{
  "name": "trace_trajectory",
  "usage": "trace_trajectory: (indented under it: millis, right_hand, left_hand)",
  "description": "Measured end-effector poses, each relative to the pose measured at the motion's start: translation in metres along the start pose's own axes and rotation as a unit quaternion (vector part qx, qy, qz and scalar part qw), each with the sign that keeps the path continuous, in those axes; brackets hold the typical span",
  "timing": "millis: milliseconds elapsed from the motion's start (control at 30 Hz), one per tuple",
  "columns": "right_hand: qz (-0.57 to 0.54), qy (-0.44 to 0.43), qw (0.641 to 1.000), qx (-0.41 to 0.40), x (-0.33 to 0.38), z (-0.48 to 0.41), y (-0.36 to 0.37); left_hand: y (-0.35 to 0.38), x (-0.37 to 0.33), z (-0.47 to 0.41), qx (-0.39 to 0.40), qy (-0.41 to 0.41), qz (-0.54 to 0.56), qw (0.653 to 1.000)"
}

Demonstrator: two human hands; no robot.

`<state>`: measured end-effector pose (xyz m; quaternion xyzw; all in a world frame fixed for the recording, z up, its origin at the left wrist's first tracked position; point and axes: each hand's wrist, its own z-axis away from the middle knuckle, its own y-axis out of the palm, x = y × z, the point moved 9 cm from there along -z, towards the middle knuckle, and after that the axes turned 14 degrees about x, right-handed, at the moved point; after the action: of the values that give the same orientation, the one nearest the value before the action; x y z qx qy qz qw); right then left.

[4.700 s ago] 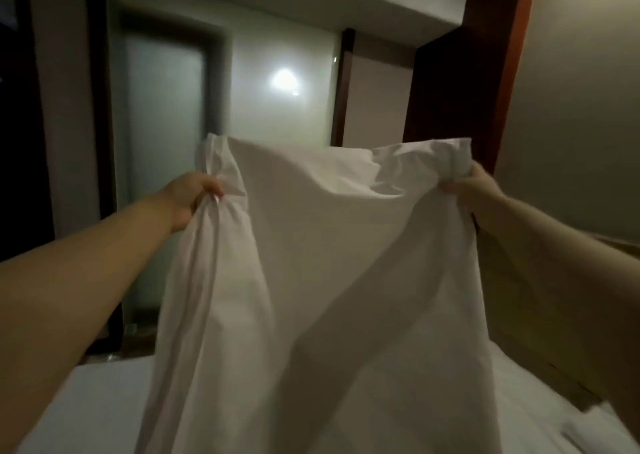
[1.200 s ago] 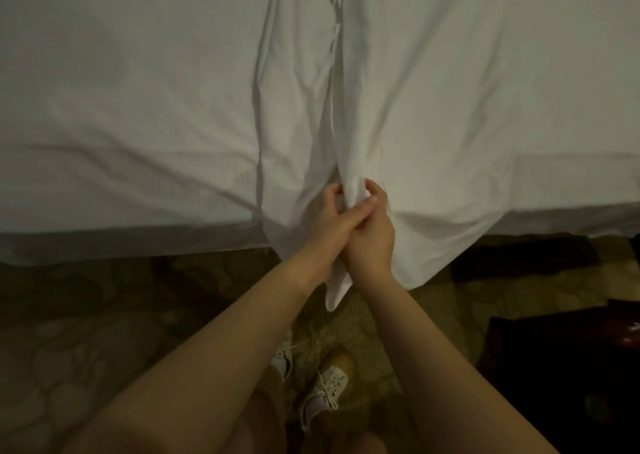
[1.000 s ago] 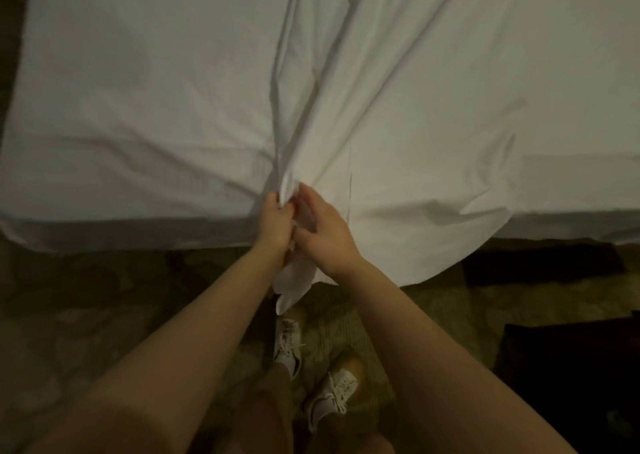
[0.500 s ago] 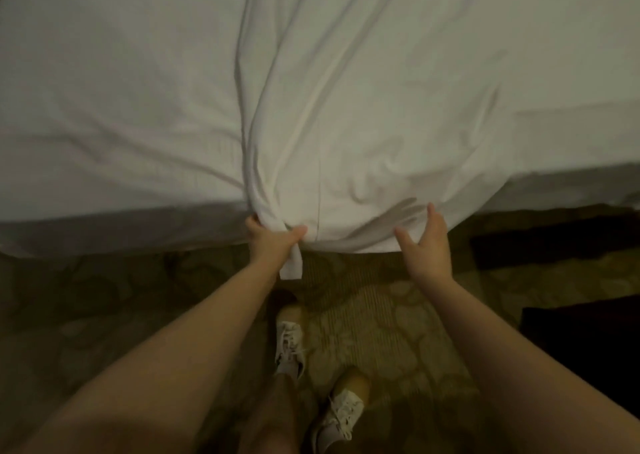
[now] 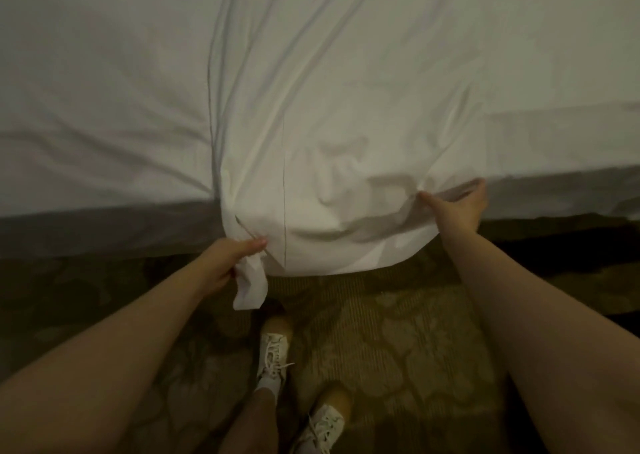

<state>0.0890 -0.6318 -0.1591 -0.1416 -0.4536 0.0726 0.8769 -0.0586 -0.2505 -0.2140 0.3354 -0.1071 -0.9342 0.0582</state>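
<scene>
Evidently, a white cloth point(image 5: 329, 135) is being laid out flat on the bed point(image 5: 97, 83), with its near end being let hang over the mattress edge toward the carpet point(image 5: 391, 332). Its left corner is being gripped by the left hand point(image 5: 225, 263): the fingers are being curled tight round a gathered bunch of fabric, and a short tail of it is being left dangling below the fist. That bunching is judged to be why long folds are being drawn from this corner up across the bed. The opposite side of the hanging end is being held by the right hand point(image 5: 457, 207), where the hem is being pinched between a spread thumb and the fingers behind it. This grasp is looser and more open than the left one, and how much fabric is being caught behind the fingers cannot be told. The hands are being held well apart, seemingly so that the end is being stretched to its full width and the soft wrinkles between them are being pulled out. The cloth is being held low, just beside the bed's side, probably so that it is being tensioned toward the person rather than lifted. White shoes point(image 5: 275, 353) are being planted on the carpet near the bed, between the two arms.
</scene>
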Motion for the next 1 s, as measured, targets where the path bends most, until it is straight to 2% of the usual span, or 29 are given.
trace_trajectory:
  millis: [67,200,300,433,533,633,700,833,933,1000]
  right_hand:
    - [-0.004,-0.006,1.0,-0.029,0.01,-0.011,-0.014]
    - [-0.026,0.02,0.999,0.022,0.007,-0.014,-0.011]
    - [-0.048,0.053,0.993,0.093,-0.004,0.011,0.01]
    - [-0.041,0.049,0.987,0.149,-0.012,0.057,0.026]
    - [0.026,0.049,0.979,0.198,-0.011,0.084,0.028]
    - [0.081,0.053,0.971,0.219,-0.004,0.101,0.018]
    - [0.057,0.045,0.976,0.203,0.004,0.109,-0.001]
    - [-0.019,0.001,0.998,0.058,0.01,0.128,-0.059]
    - [0.004,0.072,0.996,0.05,-0.026,0.143,-0.06]
    - [0.018,0.086,0.995,0.046,-0.039,0.152,-0.055]
  left_hand:
    - [-0.001,-0.002,0.002,-0.001,-0.006,-0.036,0.999]
    - [0.025,-0.013,0.005,-0.001,0.0,-0.069,0.998]
    - [0.05,-0.007,0.013,0.013,0.003,0.038,0.999]
    - [0.056,0.0,0.04,-0.016,0.037,0.134,0.99]
    - [0.048,-0.015,0.063,-0.013,0.067,0.201,0.977]
    - [0.041,-0.029,0.085,-0.014,0.046,0.22,0.974]
    - [0.033,-0.034,0.096,-0.042,0.04,0.171,0.984]
    - [0.014,-0.025,0.099,-0.091,0.027,0.137,0.986]
    - [0.016,0.005,0.095,-0.126,-0.006,0.096,0.987]
    - [0.019,0.025,0.098,-0.146,-0.016,0.098,0.984]
